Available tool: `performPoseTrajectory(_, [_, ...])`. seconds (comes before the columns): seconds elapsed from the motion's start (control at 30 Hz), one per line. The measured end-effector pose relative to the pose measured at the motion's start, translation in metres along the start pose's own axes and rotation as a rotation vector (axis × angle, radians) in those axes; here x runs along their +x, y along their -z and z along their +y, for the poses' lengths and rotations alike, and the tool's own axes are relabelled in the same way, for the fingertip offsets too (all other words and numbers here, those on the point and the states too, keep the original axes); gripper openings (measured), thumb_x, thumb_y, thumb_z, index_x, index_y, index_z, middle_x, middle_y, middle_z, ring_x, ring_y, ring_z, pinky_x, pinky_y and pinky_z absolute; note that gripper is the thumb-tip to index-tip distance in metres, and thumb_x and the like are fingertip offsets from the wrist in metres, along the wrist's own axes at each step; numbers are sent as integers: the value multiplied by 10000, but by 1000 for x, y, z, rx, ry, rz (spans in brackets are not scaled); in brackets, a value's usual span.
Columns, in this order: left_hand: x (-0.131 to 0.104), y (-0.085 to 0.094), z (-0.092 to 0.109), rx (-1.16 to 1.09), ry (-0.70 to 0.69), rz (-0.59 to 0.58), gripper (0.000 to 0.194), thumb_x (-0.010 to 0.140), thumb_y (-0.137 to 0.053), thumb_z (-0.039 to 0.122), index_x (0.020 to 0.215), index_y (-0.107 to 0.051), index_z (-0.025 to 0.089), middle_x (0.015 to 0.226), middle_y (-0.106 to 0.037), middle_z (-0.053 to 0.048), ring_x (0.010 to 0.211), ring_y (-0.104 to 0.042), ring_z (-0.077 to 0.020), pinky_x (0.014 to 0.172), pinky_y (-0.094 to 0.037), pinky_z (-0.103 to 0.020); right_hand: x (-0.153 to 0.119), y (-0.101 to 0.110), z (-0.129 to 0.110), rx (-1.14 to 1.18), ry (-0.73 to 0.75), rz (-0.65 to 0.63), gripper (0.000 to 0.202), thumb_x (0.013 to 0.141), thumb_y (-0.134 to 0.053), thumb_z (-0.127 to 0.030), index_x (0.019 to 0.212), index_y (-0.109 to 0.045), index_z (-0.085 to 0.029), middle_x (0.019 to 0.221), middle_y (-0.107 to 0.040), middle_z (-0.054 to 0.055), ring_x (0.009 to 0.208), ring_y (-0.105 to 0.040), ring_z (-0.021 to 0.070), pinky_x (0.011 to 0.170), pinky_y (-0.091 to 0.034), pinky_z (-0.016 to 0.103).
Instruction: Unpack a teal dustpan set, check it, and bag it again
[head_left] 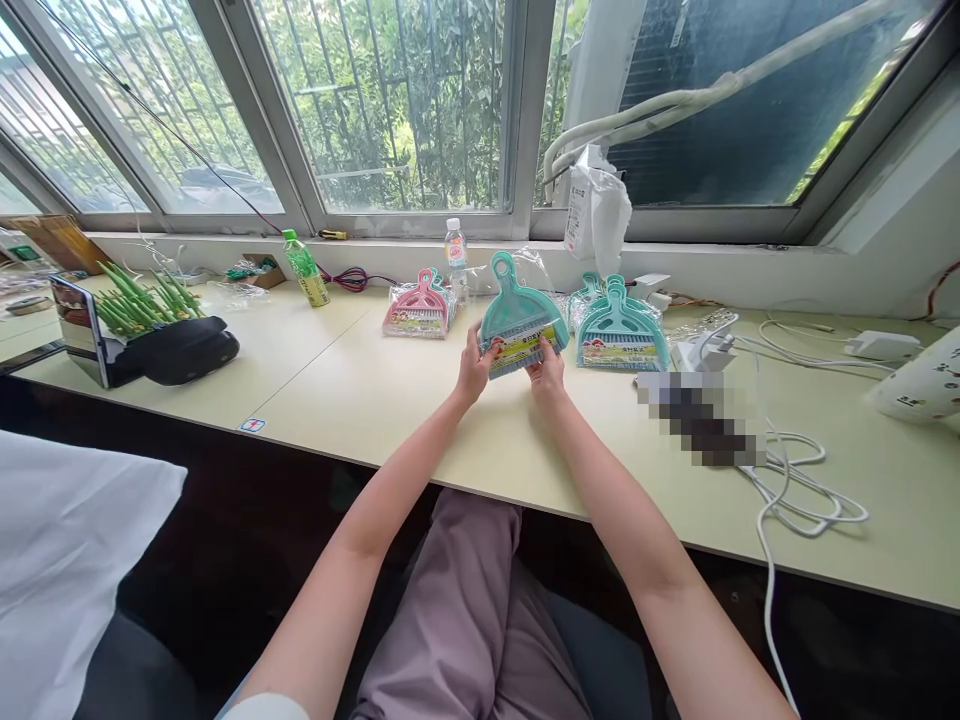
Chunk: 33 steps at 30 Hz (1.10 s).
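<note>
A green dustpan and brush set (519,310) with a yellow label is held upright and a little tilted over the table. My left hand (475,368) grips its lower left side, and my right hand (547,368) grips its lower right side, thumbs on the label. To the right, another green dustpan set (621,328) lies in front of a further green one (587,290). Left of my hands, a wrapped pink dustpan set (420,308) lies with a green handle showing behind it.
A clear bottle (456,250), a green bottle (305,268) and a coiled dark red cable stand or lie by the sill. At left are a phone (79,330), black case (184,350) and green stems. White cables (814,490) and a power strip lie right.
</note>
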<state>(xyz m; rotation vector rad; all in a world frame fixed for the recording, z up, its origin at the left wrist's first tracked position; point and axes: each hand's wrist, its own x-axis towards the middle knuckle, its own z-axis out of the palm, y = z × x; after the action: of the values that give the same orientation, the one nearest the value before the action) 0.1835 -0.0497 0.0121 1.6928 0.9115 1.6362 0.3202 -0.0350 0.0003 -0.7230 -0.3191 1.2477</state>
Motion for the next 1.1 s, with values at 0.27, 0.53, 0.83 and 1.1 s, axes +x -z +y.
performPoseTrajectory(0.27, [-6,-2,12,141,-67,-54,558,881,-555,387,1387,-383,227,1247,-609,-113,1108,-590,-261,909,-484,-394,4,3,-1,-22,-21,17,259,825,-601,-408,1018,-602,-237,1116,-687,33,1034,-662,169,810,-602,326])
performPoseTrajectory(0.53, [-2,3,19,116,-78,87,567,919,-495,387,1442,-321,253,1298,-576,-111,1146,-569,-241,938,-478,-388,-13,-5,-6,23,8,-387,299,790,-680,-370,1058,-596,-266,1151,-685,-4,1095,-642,149,947,-551,305])
performPoseTrajectory(0.83, [-3,4,29,81,-42,61,654,857,-590,460,1427,-346,251,1272,-584,-115,1148,-564,-265,959,-458,-401,-17,-4,-6,44,43,-344,325,759,-690,-198,1063,-589,-254,1081,-707,-22,982,-680,122,905,-566,282])
performPoseTrajectory(1.1, [-2,6,28,44,26,61,702,839,-613,478,1433,-306,264,1340,-535,-120,1228,-503,-282,1011,-414,-436,-11,-5,-9,28,-87,-230,191,838,-601,-340,989,-619,-224,913,-718,10,870,-700,150,810,-600,303])
